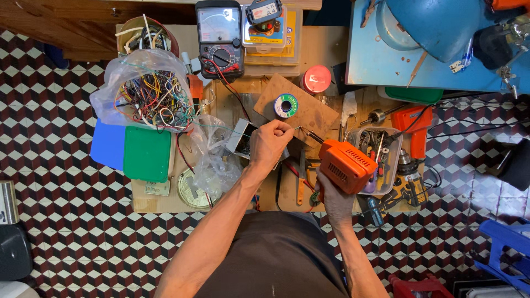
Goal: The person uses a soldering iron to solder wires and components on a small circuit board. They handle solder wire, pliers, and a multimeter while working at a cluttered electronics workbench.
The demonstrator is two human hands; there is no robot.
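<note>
On the cluttered wooden counter, the right hand has its fingers clenched around the bulky orange soldering gun — long axis slanting up-left, tip aimed at the left hand. That hand's fingers pinch thin solder wire, just beside the small grey metal box — nearer it than the right.

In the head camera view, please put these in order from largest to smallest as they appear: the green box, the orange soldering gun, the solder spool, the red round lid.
1. green box
2. orange soldering gun, though it is held nearer the camera
3. red round lid and solder spool look about alike; unsure which is larger
</note>
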